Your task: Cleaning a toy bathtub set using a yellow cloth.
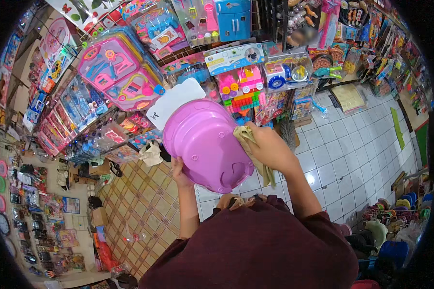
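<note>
A purple plastic toy set (pixel 209 144) with a rounded, stepped back is held up in front of my body. My left hand (pixel 178 171) grips its lower left edge. A white card (pixel 177 101) with handwriting sticks out above its upper left side. In my right hand (pixel 269 146) is a yellow-green cloth (pixel 255 155), bunched against the right edge of the purple plastic. The cloth's loose end hangs below my fingers. What faces away on the far side of the purple piece is hidden.
Packaged toys hang ahead, among them a pink doctor-style playset (pixel 119 72) and a building block pack (pixel 240 79). A grey feather duster (pixel 287 133) hangs beside the shelf. White floor tiles (pixel 332 159) lie right, brown patterned tiles (pixel 141 213) left. Mixed goods (pixel 394 220) stand lower right.
</note>
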Demonstrator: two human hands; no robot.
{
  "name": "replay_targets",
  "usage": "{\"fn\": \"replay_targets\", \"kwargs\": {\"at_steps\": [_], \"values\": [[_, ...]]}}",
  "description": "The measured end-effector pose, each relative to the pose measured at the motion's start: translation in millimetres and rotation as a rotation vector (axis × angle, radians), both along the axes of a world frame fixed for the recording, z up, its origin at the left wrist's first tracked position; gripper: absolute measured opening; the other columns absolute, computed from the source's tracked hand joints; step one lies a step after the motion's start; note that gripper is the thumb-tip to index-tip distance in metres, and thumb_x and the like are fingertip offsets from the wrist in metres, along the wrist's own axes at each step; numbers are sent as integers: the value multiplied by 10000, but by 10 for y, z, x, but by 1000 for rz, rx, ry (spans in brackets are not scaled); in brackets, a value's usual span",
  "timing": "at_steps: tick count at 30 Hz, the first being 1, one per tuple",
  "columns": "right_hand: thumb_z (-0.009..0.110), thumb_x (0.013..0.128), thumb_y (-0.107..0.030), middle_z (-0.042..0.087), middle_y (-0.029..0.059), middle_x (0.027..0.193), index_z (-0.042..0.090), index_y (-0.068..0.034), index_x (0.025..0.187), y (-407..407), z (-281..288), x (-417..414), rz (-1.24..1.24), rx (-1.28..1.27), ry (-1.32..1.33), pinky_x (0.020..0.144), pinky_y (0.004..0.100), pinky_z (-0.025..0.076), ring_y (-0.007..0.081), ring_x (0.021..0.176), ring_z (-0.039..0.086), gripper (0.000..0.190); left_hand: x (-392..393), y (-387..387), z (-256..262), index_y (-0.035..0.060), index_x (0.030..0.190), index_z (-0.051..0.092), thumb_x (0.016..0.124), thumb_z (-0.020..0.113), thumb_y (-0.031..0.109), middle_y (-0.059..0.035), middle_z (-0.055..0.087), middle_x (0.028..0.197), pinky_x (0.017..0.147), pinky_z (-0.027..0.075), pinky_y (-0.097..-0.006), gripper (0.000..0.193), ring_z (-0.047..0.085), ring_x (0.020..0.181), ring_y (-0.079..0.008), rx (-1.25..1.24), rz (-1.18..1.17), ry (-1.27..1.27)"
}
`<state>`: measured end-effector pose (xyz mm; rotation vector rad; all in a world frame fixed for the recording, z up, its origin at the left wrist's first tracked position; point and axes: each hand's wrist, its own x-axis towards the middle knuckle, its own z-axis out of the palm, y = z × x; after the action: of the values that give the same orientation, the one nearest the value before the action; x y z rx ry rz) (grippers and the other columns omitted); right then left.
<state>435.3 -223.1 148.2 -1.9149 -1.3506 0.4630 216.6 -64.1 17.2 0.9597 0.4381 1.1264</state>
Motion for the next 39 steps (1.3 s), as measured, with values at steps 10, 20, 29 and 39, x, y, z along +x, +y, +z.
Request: {"fn": "replay_targets", "kwargs": {"at_steps": [10, 20, 29, 39], "values": [[497, 884, -340, 607, 253, 862, 550, 10, 965, -310, 58, 267, 264, -170, 35, 694, 470, 446, 428, 830, 578, 363, -243, -8, -229, -10, 1326, 364, 898, 440, 267, -143, 496, 1261, 962, 422, -392, 515, 500, 1152, -266, -94, -52, -126], [551, 845, -264, 612, 234, 787, 579, 15, 934, -237, 153, -64, 71, -134, -76, 693, 463, 466, 407, 769, 593, 295, -176, -29, -250, -6, 1222, 469, 897, 377, 339, -156, 551, 1156, 887, 479, -414, 482, 555, 1063, -292, -250, 96, 34], [558, 876, -254, 604, 245, 795, 576, 34, 954, -155, 31, 11, -33, 166, 204, 648, 420, 457, 420, 767, 583, 299, -118, -143, -178, -31, 1208, 494, 879, 363, 281, -181, 561, 1169, 913, 467, -412, 472, 561, 1072, -292, -321, 81, 163], [508, 679, -21, 635, 189, 872, 541, -106, 1165, -398, 78, 136, 470, 263, 80, 686, 383, 491, 359, 779, 627, 494, -161, -148, -85, -22, 1260, 453, 860, 381, 314, -177, 535, 1213, 933, 455, -425, 527, 548, 1093, -320, -233, -77, -75]]}}
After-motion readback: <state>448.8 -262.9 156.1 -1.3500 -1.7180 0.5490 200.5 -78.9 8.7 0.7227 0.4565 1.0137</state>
